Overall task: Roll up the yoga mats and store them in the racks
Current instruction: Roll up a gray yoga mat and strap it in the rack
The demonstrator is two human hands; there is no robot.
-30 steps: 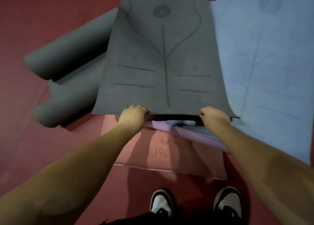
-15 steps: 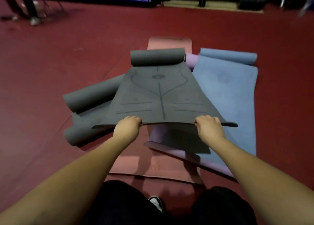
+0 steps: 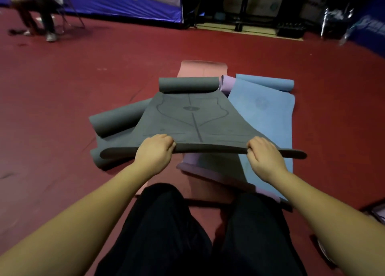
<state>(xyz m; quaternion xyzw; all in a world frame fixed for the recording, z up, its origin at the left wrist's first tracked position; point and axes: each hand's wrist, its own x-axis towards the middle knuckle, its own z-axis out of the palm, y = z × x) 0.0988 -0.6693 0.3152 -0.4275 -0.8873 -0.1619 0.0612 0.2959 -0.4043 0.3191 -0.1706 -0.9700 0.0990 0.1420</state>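
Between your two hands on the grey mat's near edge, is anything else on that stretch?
No. In the head view the grey mat edge runs bare between the left hand and right hand; both grip it.

Held at its near edge: top mat [image 3: 193, 119], left hand [image 3: 154, 152] and right hand [image 3: 264, 157] well apart along that edge, far end curled into a roll. Beneath and left, second mat [image 3: 116, 119] with rolled ends. To the right, flat mat [image 3: 268, 117]; between, another mat [image 3: 226, 84]; lowest, a mat [image 3: 200, 68] on the floor [image 3: 62, 100].
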